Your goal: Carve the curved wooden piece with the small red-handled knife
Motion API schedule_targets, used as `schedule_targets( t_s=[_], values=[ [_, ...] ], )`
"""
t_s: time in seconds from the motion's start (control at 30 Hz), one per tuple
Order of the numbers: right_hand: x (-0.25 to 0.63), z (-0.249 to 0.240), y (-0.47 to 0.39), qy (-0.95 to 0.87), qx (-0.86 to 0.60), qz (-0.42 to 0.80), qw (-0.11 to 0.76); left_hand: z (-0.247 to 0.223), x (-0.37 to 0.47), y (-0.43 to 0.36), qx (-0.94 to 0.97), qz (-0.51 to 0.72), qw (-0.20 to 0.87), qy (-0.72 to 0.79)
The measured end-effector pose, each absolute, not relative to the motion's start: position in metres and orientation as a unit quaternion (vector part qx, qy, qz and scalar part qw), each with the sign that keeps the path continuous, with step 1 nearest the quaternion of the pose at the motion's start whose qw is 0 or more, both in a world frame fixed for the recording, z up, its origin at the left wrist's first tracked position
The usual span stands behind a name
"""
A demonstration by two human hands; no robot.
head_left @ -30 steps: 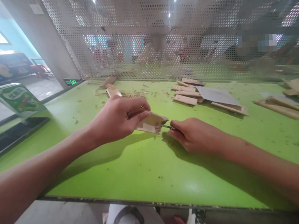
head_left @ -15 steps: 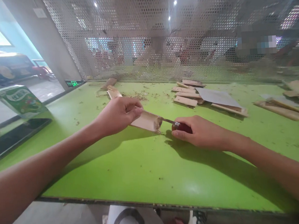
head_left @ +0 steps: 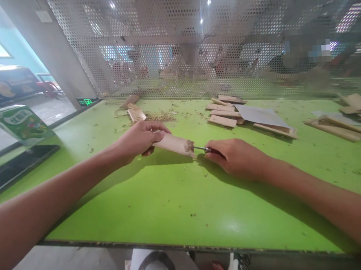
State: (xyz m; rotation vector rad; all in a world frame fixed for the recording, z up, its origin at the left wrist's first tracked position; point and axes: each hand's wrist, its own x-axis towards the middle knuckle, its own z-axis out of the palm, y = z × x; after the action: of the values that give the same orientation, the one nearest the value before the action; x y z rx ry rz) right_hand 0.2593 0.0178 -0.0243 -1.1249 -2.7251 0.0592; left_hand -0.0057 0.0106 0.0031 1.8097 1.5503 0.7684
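My left hand [head_left: 140,138] grips a pale, curved piece of bamboo [head_left: 176,145], thumb on top, a little above the green table. The bamboo's right end is rough, with a torn splinter hanging below it. In my right hand [head_left: 233,155] is a carving tool [head_left: 201,148] with a thin metal blade and a shiny ferrule. Its blade points left and meets the bamboo's rough end; how far the tip goes in is hidden. My fingers cover nearly all of its handle.
Bamboo pieces [head_left: 222,120] lie at the back, some under a white sheet [head_left: 263,115]. More pieces [head_left: 334,129] are at the right. Shavings [head_left: 161,117] and a split piece [head_left: 135,112] lie beyond my left hand. A perforated screen [head_left: 176,70] closes the back; a green carton [head_left: 25,124] stands left.
My left hand has shifted slightly left and regripped lower on the bamboo, which has rolled a little. The tool has swung to nearly level, and its dark red handle is now mostly covered.
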Motion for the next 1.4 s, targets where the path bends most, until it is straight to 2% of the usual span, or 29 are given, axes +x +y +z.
schedule_targets(
  t_s=[0.23,0.43,0.6,0.93,1.13,1.4],
  values=[
    [0.247,-0.028,0.013,-0.919,-0.384,-0.064,0.07,0.005,-0.005,0.012,0.695,0.287,0.313,0.58],
    [0.239,-0.025,0.009,-0.923,-0.373,-0.069,0.064,0.008,-0.004,0.01,0.708,0.272,0.304,0.577],
    [0.238,-0.02,0.005,-0.921,-0.387,-0.023,0.04,0.009,-0.005,0.01,0.752,0.269,0.273,0.536],
    [0.24,-0.008,0.012,-0.91,-0.395,0.128,0.005,0.005,-0.006,0.013,0.745,0.273,0.238,0.56],
    [0.247,-0.019,0.007,-0.915,-0.397,0.007,0.068,0.005,-0.009,0.018,0.717,0.273,0.291,0.571],
    [0.242,-0.024,0.004,-0.925,-0.369,-0.05,0.076,0.004,-0.01,0.017,0.722,0.261,0.309,0.561]
  ],
)
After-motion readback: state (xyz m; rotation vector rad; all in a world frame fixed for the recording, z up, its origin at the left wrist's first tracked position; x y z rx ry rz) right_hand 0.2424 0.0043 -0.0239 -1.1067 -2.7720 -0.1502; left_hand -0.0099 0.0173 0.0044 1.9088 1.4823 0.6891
